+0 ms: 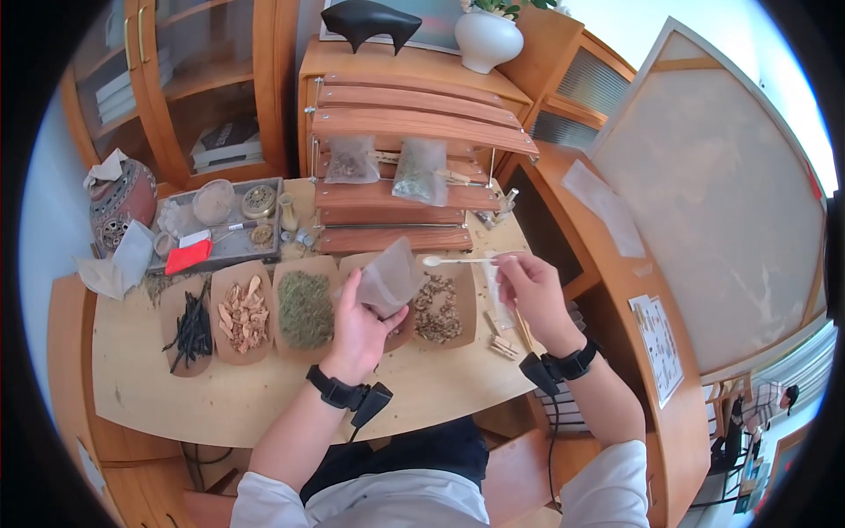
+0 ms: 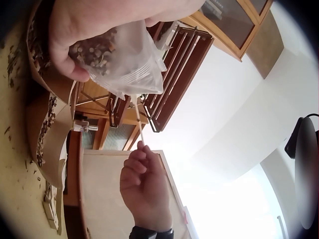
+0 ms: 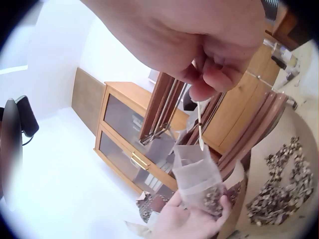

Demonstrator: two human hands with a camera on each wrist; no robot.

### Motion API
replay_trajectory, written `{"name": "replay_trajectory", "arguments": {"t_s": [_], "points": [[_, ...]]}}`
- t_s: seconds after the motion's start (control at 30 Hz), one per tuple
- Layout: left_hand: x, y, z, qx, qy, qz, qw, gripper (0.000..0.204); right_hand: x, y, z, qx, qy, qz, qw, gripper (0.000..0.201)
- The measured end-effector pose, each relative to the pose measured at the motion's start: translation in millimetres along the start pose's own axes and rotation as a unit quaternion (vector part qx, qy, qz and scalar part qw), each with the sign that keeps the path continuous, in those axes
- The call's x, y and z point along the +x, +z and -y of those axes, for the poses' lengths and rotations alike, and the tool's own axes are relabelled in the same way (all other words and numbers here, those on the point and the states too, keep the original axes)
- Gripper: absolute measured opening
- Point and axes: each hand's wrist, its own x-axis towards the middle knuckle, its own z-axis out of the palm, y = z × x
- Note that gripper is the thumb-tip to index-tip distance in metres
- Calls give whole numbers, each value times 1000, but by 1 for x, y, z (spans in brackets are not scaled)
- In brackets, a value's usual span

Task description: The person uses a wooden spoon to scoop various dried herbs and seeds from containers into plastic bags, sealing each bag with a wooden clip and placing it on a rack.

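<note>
My left hand [image 1: 354,333] grips a translucent mesh bag [image 1: 392,277] above the trays. Brown chopped herb pieces show in the lower part of the bag [image 2: 102,52] in the left wrist view. My right hand [image 1: 535,295] pinches the handle of a small pale spoon [image 1: 458,260], its bowl pointing left toward the bag. In the right wrist view, the spoon [image 3: 200,124] comes down right at the bag's top edge. Beneath the hands is a paper tray [image 1: 468,308] of brown herb pieces; another tray is mostly hidden behind the left hand.
Further left stand paper trays of green herb [image 1: 305,308], pale slices [image 1: 243,319] and dark strips [image 1: 190,330]. A wooden rack [image 1: 396,216] at the back bears two filled bags. Wooden clips [image 1: 503,348] lie at right; a grey tray [image 1: 233,251] holds small vessels.
</note>
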Motion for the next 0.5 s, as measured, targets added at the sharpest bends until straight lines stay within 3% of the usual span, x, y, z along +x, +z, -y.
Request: {"name": "replay_trajectory", "arguments": {"t_s": [0.03,0.2,0.5], "points": [[0,0,0,-1,2,-1,1000,55,6,-9,-14,-7,-24,-11,1000,24],[2,-1,1,-3,6,-2,1000,56,19,-26,-72,-109,12,17,994,23],[2,0,1,-2,9,-17,1000,56,8,-16,-88,-72,69,112,989,24]]}}
